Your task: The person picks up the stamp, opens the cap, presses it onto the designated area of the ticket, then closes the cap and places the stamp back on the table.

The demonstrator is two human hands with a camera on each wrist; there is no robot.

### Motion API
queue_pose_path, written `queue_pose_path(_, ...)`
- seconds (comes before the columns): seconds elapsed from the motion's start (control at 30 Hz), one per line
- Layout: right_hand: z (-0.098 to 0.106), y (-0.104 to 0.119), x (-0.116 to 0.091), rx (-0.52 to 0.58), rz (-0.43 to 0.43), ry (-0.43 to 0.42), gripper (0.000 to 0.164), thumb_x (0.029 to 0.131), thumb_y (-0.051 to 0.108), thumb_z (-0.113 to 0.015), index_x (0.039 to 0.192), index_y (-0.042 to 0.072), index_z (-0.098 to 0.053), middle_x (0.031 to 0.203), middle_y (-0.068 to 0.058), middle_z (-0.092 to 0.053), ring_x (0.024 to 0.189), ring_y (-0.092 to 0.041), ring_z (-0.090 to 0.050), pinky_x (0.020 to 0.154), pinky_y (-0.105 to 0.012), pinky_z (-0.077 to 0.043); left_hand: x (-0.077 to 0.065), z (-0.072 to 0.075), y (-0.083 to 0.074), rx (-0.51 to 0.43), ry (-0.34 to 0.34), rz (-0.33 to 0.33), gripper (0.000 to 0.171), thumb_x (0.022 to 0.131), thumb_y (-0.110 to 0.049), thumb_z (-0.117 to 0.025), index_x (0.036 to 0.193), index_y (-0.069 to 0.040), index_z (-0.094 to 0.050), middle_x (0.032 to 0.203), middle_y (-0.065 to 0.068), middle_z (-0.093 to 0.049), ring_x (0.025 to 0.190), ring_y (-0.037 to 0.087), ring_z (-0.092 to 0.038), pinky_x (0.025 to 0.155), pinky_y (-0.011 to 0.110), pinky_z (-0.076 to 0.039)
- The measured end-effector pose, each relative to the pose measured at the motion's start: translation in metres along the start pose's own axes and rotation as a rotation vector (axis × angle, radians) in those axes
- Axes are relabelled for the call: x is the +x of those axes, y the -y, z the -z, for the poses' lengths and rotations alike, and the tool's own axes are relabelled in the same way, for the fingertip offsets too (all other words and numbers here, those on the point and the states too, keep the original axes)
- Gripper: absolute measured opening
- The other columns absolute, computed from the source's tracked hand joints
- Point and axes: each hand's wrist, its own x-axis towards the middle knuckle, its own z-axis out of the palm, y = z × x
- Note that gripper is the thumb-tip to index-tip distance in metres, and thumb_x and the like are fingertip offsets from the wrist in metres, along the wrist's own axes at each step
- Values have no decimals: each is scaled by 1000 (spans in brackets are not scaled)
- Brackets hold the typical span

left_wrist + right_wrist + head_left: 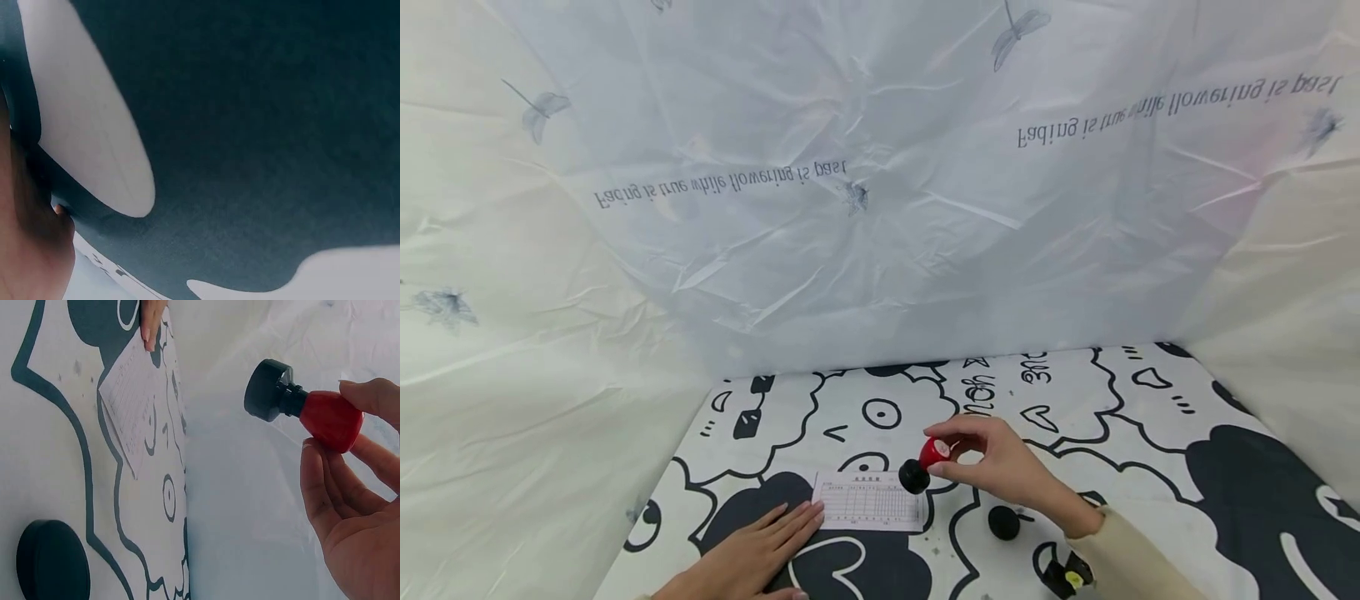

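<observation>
A stamp (269,390) with a red bulb handle and a round black head is pinched by the handle in my right hand (988,454). In the right wrist view it is tilted, its black head pointing away from the fingers, raised above the table. My left hand (760,542) lies with straight fingers on the left edge of a printed form (872,504), a white slip ruled in a grid. The stamp's head overlaps the slip's upper right corner in the head view. The left wrist view shows mostly tablecloth and part of that hand.
A round black disc, like a cap or ink pad (1003,522), lies on the table right of the form. Nearer the right sleeve is a black thing with a yellow spot (1067,577). The patterned tablecloth (1142,500) meets pale plastic sheeting (880,275) at the back and sides.
</observation>
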Motion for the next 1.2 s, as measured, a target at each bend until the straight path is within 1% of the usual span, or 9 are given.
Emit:
queue_pose_path(0.13, -6, 1, 2, 14, -13, 8, 41, 92, 24, -82, 128, 8, -72, 119, -11, -74, 96, -8, -70, 89, -24, -62, -1, 0, -1, 5, 0, 2, 83, 103, -69, -46, 165, -14, -34, 170, 1, -40, 152, 18, -47, 127, 17, 7)
queue_pose_path(0.27, -11, 0, 4, 17, -28, 7, 39, 91, 25, -83, 126, 11, -73, 116, -8, -73, 96, -9, -70, 89, -28, -62, -1, 2, -1, -10, -3, 3, 83, 103, -68, -48, 165, -14, -34, 171, 0, -39, 152, 17, -47, 126, 19, 1)
queue_pose_path(0.4, -17, -4, 6, 34, -45, 10, 38, 90, 26, -84, 125, 15, -74, 114, -5, -73, 98, -8, -71, 91, -30, -62, 0, 3, 0, -49, 20, 10, 82, 104, -66, -48, 166, -16, -31, 172, -1, -37, 153, 18, -45, 126, 19, 0)
queue_pose_path(0.53, -23, -8, 9, 64, -50, 26, 40, 89, 26, -85, 125, 13, -74, 114, -7, -74, 101, -8, -72, 91, -30, -63, 0, 2, 0, -63, 36, 16, 82, 104, -67, -46, 167, -17, -30, 172, -2, -35, 154, 17, -44, 126, 19, -1)
queue_pose_path(0.7, -33, -13, 12, 141, -76, 40, 42, 87, 22, -87, 124, 7, -74, 115, -12, -74, 103, -12, -73, 91, -25, -62, 0, 2, 0, -56, 30, 19, 83, 104, -68, -46, 167, -17, -31, 172, -2, -36, 154, 17, -44, 126, 19, -1)
queue_pose_path(0.8, -40, -18, 14, 183, -99, 37, 41, 86, 20, -88, 122, 5, -75, 115, -15, -74, 103, -14, -74, 90, -24, -62, 1, 3, -1, -58, 25, 22, 83, 103, -68, -47, 166, -17, -31, 172, -2, -37, 154, 16, -44, 126, 20, -5)
queue_pose_path(1.0, -48, -26, 16, 154, -120, 28, 42, 86, 26, -88, 124, 10, -77, 115, -11, -76, 103, -14, -74, 87, -22, -62, 2, 6, -2, -85, 54, 39, 84, 103, -70, -45, 167, -18, -30, 172, -4, -36, 154, 15, -44, 124, 24, -17)
queue_pose_path(1.1, -51, -28, 18, 149, -131, 25, 43, 84, 28, -90, 123, 13, -78, 115, -8, -76, 101, -15, -74, 86, -22, -63, 3, 7, -2, -106, 76, 52, 84, 103, -70, -44, 168, -19, -28, 172, -5, -36, 154, 15, -43, 124, 24, -16)
queue_pose_path(1.2, -54, -30, 19, 143, -141, 22, 42, 82, 29, -91, 121, 17, -79, 113, -6, -77, 100, -16, -74, 84, -22, -63, 3, 6, -2, -115, 83, 57, 84, 103, -70, -44, 168, -19, -27, 172, -5, -35, 155, 15, -43, 125, 21, -11)
